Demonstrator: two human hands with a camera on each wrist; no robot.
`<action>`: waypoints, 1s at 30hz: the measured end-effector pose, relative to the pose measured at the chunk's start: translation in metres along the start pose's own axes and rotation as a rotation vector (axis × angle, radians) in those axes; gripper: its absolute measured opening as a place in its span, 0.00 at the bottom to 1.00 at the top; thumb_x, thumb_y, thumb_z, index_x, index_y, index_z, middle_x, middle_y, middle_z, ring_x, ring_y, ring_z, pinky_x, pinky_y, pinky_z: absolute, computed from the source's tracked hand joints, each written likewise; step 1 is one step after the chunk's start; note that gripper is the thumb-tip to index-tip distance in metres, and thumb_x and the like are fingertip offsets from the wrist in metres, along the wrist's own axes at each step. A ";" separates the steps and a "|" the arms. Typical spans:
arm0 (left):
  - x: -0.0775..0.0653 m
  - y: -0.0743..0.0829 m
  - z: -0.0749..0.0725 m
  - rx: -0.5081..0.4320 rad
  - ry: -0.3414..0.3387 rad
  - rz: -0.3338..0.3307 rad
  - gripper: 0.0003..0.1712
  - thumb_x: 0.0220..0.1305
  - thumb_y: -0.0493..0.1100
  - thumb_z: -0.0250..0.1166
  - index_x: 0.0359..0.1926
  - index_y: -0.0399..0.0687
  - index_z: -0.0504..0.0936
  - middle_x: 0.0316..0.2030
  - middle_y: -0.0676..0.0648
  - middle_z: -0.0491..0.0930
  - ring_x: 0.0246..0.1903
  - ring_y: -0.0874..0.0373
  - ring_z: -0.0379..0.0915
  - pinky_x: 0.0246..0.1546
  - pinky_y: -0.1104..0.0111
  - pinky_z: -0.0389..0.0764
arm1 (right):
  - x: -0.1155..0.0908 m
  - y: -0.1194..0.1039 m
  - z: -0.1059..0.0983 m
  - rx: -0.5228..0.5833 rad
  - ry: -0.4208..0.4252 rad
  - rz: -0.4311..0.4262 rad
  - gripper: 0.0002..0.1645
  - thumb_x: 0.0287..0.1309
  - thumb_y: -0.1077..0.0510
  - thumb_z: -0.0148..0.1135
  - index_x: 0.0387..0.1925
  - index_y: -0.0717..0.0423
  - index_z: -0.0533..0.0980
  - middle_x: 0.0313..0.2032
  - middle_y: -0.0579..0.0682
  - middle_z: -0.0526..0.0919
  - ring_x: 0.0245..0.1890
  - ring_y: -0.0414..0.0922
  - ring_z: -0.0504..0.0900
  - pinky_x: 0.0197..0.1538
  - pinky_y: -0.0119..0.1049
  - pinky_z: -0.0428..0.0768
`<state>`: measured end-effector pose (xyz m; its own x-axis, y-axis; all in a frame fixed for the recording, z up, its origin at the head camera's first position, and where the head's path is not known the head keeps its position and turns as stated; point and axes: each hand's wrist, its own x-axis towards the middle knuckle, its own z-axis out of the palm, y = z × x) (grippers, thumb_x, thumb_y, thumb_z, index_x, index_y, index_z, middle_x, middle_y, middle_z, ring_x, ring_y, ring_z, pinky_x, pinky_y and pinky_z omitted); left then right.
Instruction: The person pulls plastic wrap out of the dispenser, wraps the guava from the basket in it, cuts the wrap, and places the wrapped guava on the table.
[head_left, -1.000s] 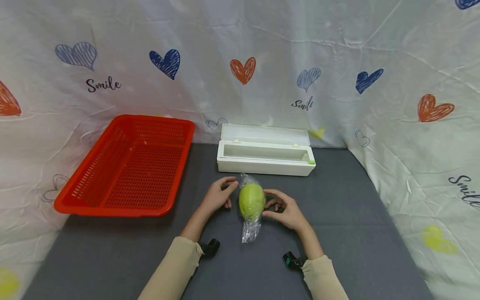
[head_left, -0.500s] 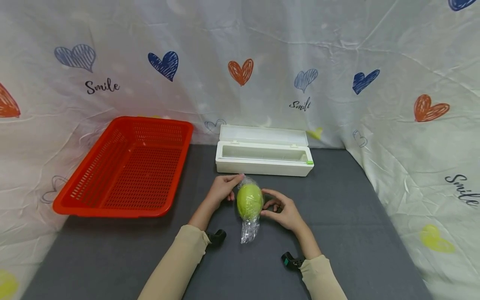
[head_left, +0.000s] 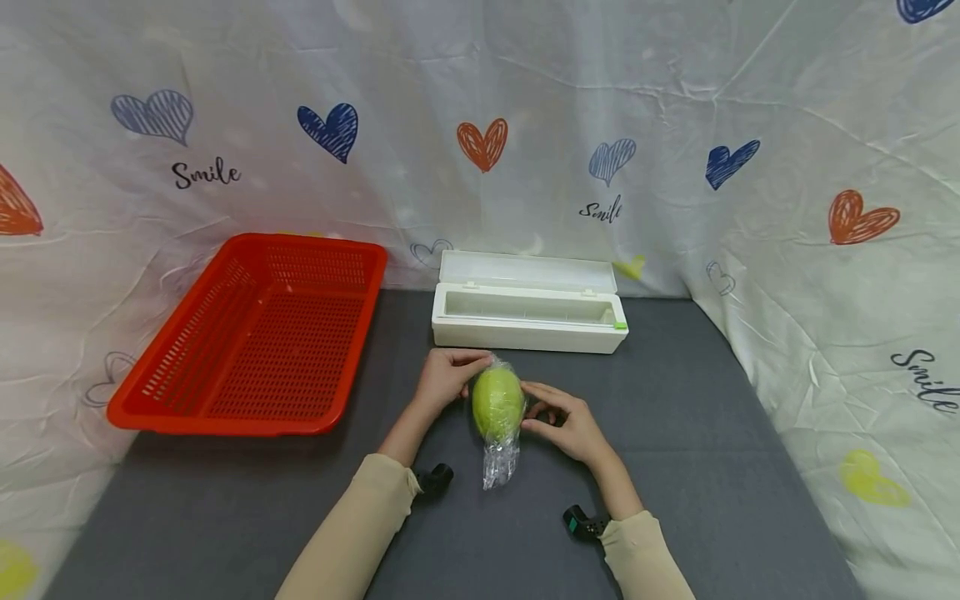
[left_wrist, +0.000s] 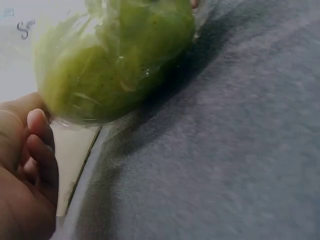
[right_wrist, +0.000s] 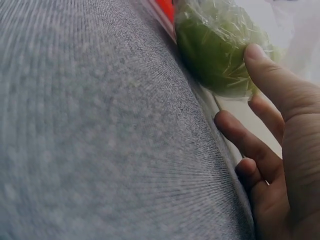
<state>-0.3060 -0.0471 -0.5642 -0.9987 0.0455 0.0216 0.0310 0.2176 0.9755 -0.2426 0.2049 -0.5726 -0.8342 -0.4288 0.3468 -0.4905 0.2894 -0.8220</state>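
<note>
A green oval fruit (head_left: 497,402) wrapped in clear cling film lies on the grey cloth between both hands. Its twisted film tail (head_left: 500,463) points toward the person. My left hand (head_left: 442,382) pinches the gathered film at the far end of the fruit; in the left wrist view its curled fingers (left_wrist: 42,145) show beside the wrapped fruit, the fingertips on the film hidden. My right hand (head_left: 567,423) holds the fruit's right side with thumb and index fingertip. The right wrist view has its thumb (right_wrist: 265,67) against the film, the other fingers bent below.
Behind the fruit stands a white film dispenser box (head_left: 525,337), lid (head_left: 528,270) tipped back and a green slider at its right end. At the left is a red perforated basket (head_left: 225,423). A white curtain (head_left: 420,67) with printed hearts hangs behind.
My left hand has moved right and slightly away from the person, from beside the fruit onto the film at its far end. The right hand stays at the fruit's right side.
</note>
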 end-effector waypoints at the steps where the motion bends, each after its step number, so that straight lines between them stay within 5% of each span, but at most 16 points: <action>1: -0.002 0.001 0.000 0.013 0.008 0.026 0.11 0.69 0.46 0.75 0.49 0.49 0.94 0.17 0.49 0.84 0.10 0.59 0.68 0.14 0.69 0.69 | 0.000 -0.006 0.000 -0.003 0.000 -0.002 0.34 0.59 0.72 0.74 0.67 0.69 0.77 0.64 0.67 0.80 0.39 0.55 0.87 0.35 0.36 0.76; 7: -0.018 0.003 -0.004 -0.025 -0.023 0.121 0.11 0.71 0.42 0.73 0.51 0.47 0.93 0.31 0.45 0.91 0.11 0.58 0.71 0.15 0.69 0.74 | -0.001 -0.013 -0.002 -0.028 -0.002 -0.017 0.33 0.58 0.72 0.75 0.65 0.69 0.78 0.52 0.65 0.87 0.36 0.52 0.84 0.34 0.41 0.76; 11: -0.024 -0.002 -0.014 -0.044 -0.171 0.159 0.17 0.73 0.41 0.71 0.59 0.45 0.89 0.28 0.43 0.90 0.13 0.56 0.75 0.18 0.66 0.79 | -0.001 -0.013 -0.002 -0.032 -0.003 -0.025 0.32 0.59 0.72 0.74 0.65 0.69 0.78 0.42 0.65 0.88 0.34 0.52 0.82 0.33 0.40 0.75; 16: -0.030 -0.008 -0.026 0.022 -0.328 0.179 0.32 0.64 0.38 0.78 0.69 0.49 0.82 0.24 0.38 0.87 0.16 0.49 0.77 0.19 0.64 0.78 | -0.001 -0.011 -0.001 -0.033 0.005 -0.036 0.30 0.60 0.73 0.73 0.65 0.70 0.78 0.40 0.65 0.88 0.31 0.50 0.80 0.33 0.38 0.74; 19: -0.030 -0.007 -0.025 0.031 -0.308 0.190 0.30 0.62 0.41 0.80 0.66 0.51 0.85 0.44 0.40 0.91 0.16 0.49 0.77 0.20 0.63 0.80 | -0.002 -0.010 -0.001 -0.038 0.021 -0.047 0.30 0.59 0.74 0.73 0.64 0.70 0.78 0.40 0.66 0.88 0.32 0.51 0.81 0.32 0.42 0.74; 22: -0.030 -0.005 -0.022 0.017 -0.255 0.211 0.22 0.62 0.43 0.80 0.57 0.52 0.91 0.60 0.47 0.86 0.15 0.50 0.77 0.21 0.63 0.81 | -0.001 -0.010 -0.001 -0.034 0.038 -0.055 0.33 0.57 0.74 0.74 0.66 0.70 0.77 0.50 0.67 0.86 0.34 0.54 0.84 0.32 0.46 0.74; 26: -0.029 -0.004 -0.017 0.000 -0.212 0.268 0.14 0.61 0.40 0.80 0.49 0.48 0.94 0.57 0.46 0.88 0.15 0.51 0.76 0.19 0.63 0.81 | -0.001 -0.010 0.001 -0.017 0.035 -0.069 0.38 0.56 0.74 0.76 0.68 0.70 0.74 0.62 0.68 0.80 0.38 0.60 0.86 0.33 0.49 0.75; 30: -0.030 -0.006 -0.017 0.009 -0.182 0.315 0.17 0.60 0.36 0.81 0.50 0.45 0.92 0.55 0.43 0.87 0.16 0.52 0.76 0.19 0.63 0.82 | -0.002 -0.012 0.002 -0.003 0.021 -0.076 0.40 0.56 0.74 0.76 0.69 0.71 0.72 0.52 0.69 0.85 0.36 0.61 0.85 0.34 0.51 0.73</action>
<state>-0.2766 -0.0663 -0.5671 -0.9166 0.2844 0.2809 0.3374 0.1735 0.9252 -0.2351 0.2006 -0.5644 -0.7994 -0.4319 0.4177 -0.5535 0.2589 -0.7916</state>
